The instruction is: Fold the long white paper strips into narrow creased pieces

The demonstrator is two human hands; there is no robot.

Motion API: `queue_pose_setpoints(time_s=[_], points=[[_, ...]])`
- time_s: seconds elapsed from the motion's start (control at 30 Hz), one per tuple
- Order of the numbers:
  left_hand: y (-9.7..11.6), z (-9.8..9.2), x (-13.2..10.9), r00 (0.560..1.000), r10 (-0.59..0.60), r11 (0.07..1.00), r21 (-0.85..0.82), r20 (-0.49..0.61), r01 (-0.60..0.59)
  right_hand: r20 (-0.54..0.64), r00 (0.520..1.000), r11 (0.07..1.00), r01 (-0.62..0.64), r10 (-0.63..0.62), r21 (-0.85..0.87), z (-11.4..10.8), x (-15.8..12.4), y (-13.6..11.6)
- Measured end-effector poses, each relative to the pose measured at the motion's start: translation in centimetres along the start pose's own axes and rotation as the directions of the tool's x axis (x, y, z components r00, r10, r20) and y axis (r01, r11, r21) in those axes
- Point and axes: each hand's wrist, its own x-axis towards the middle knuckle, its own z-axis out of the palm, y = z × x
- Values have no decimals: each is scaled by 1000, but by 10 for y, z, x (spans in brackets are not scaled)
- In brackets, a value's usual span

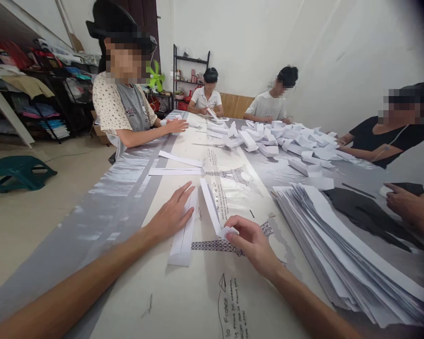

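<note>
Folded paper strip (212, 207), white, pinched at its near end; second strip (183, 233) pressed flat beside it.

The raised strip is held at its near tip by the right hand (250, 240), whose grip is clenched on it between thumb and fingertips, the far end resting on the table (102, 197). The left hand (173, 214) is laid open and flat on the second strip, grasping nothing. The paper is judged light, thin, easily creased and torn; it is best taken by an end or along a folded edge. A fanned stack of sheets (339, 254) lies just right; a heap of folded pieces (286, 141) lies farther off, where other people are seated.
</note>
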Motion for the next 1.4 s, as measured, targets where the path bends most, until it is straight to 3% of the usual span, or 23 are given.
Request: queue_pose_setpoints(time_s=[0.13,0.2,0.27,0.43,0.57,0.67,0.77,0.9,1.0,1.13,1.3,1.4], points=[[-6,1,2,998,-40,999,-16,-45,40,213,974,986,39,-74,163,-6,2,4],[-10,2,2,999,6,1000,4,-51,-6,317,945,979,10,-75,202,-7,4,4],[-15,3,1,995,84,996,34,-54,-82,337,940,978,-13,-60,208,-10,5,2],[-18,2,-1,971,213,977,29,-109,-211,89,994,980,42,-60,195,-29,12,0],[-10,0,2,963,229,973,0,-140,-231,-81,996,974,47,-30,219,-47,20,7],[-17,-7,8,972,166,986,15,-166,-166,-227,974,971,39,15,236,-55,26,15],[-45,-17,12,971,37,994,106,-235,-12,-333,939,977,-10,81,211,-58,30,21],[-95,-24,7,992,-50,941,328,-116,86,-284,955,993,-66,91,96,-58,31,26],[-112,-20,1,989,-144,907,394,-44,150,-214,973,996,-84,85,15,-58,30,28],[-104,-15,1,982,-184,897,402,-35,182,-183,981,993,-83,67,-81,-58,29,29],[-84,-24,9,978,-100,898,406,-181,167,-155,986,980,-86,59,-178,-57,29,25],[-81,-25,10,993,-86,910,398,-85,113,-145,988,977,-86,58,-195,-56,28,24]])
